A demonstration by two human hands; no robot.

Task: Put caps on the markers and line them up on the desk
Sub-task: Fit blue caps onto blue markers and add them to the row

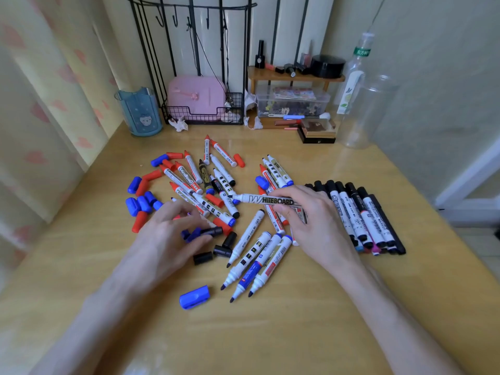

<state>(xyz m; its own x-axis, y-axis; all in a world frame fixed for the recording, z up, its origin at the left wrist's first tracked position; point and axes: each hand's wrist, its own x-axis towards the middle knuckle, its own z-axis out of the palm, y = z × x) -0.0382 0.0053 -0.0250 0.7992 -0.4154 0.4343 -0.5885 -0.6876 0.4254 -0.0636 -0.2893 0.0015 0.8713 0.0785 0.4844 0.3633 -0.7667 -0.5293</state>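
The right hand (pixel 311 220) is curled round a black marker (pixel 270 200) printed WHITEBOARD. It holds the marker level above the surface (pixel 270 334), with the bare tip pointing toward the left hand (pixel 167 234). The left hand is blurred, with its fingers bent; the thumb and fingertips appear to pinch a black cap (pixel 215 231), and a few blue caps (pixel 189 235) lie under the fingers.

Just beyond the left hand's fingertips, between the two hands, lie three loose black caps (pixel 222 251). Beside them four uncapped markers (pixel 254 263) lie roughly parallel, tips toward the person. A single blue cap (pixel 194 296) lies nearer the person, between the two forearms.

Past the left hand is a tangled pile of uncapped markers (pixel 205 180) in red, blue and black. Red and blue caps (pixel 140 196) are scattered on its outer side. A smaller heap of markers (pixel 273 171) lies just beyond the right hand's knuckles.

On the outer side of the right hand, a row of capped markers (pixel 362 215) lies side by side, touching one another.

Far beyond both hands, at the back edge, stand a blue cup (pixel 139 112), a wire rack (pixel 203 115) holding a pink box (pixel 196 94), a wooden shelf (pixel 295 74) and clear bottles (pixel 354 77).
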